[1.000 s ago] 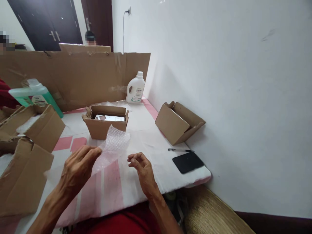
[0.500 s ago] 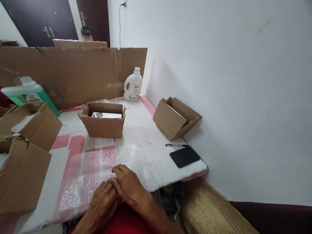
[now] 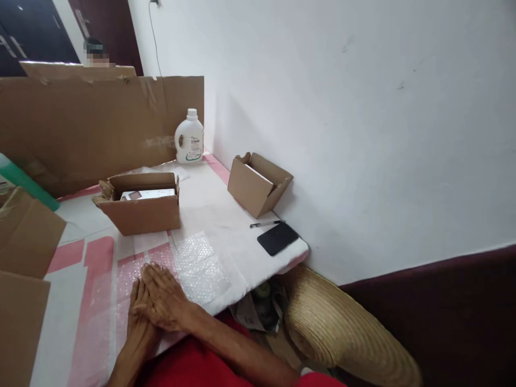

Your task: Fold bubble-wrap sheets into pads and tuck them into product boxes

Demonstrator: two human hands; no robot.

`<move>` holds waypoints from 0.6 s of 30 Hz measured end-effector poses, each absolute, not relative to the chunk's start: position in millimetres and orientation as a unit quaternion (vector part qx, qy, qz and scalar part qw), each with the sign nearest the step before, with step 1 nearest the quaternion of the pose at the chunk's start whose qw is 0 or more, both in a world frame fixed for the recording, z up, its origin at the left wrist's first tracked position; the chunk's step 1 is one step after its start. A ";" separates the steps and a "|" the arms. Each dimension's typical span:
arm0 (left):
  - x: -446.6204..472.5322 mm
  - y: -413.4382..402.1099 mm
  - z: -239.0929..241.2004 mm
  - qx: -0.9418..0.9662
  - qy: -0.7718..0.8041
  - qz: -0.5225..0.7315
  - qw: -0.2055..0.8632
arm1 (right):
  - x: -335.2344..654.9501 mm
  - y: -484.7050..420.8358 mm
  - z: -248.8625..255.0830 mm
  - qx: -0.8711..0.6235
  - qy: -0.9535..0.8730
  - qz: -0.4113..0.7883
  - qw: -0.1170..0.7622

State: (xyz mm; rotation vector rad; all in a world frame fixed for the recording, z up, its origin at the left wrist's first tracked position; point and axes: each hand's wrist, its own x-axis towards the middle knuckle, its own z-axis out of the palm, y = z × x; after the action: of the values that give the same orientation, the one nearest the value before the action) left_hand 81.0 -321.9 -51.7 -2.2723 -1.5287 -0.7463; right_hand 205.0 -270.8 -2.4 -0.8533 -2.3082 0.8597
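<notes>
A clear sheet of bubble wrap (image 3: 200, 269) lies spread on the cloth-covered table. My right hand (image 3: 164, 298) rests flat on it with the fingers stretched forward, its palm lapping over the back of my left hand (image 3: 141, 312). The left hand is also flat, its fingers straight and pointing away from me, partly hidden under the right. Neither hand holds anything that I can see. Beyond them stands an open cardboard box (image 3: 147, 216) with a white printed box (image 3: 159, 193) inside.
Another open cardboard box (image 3: 250, 188) leans by the wall, behind a pen (image 3: 264, 224) and a dark flat phone-like object (image 3: 278, 238). A white jug (image 3: 190, 140) stands by the cardboard partition (image 3: 100, 123). More cartons (image 3: 30, 231) crowd the left. A woven roll (image 3: 342, 328) is below the table edge.
The view has swung right, so the table things sit further left. My fingers, curled before, are now stretched flat, and the right hand lies further over the left.
</notes>
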 end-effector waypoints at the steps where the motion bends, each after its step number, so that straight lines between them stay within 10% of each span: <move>1: 80.6 -321.1 -53.2 -0.789 -0.541 -0.253 0.147 | 209.1 -266.8 -2.0 -0.320 -0.859 0.307 0.256; 18: 49.2 -326.7 -9.8 -0.611 -0.784 -0.102 0.041 | 294.9 -210.3 -8.1 -0.508 -0.822 0.199 0.167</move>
State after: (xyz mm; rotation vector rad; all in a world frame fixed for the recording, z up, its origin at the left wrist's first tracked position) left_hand 49.2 -326.7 -9.8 -1.8721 -2.3998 -0.3135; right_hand 294.9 -210.3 -8.1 -1.4455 -2.3386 0.5656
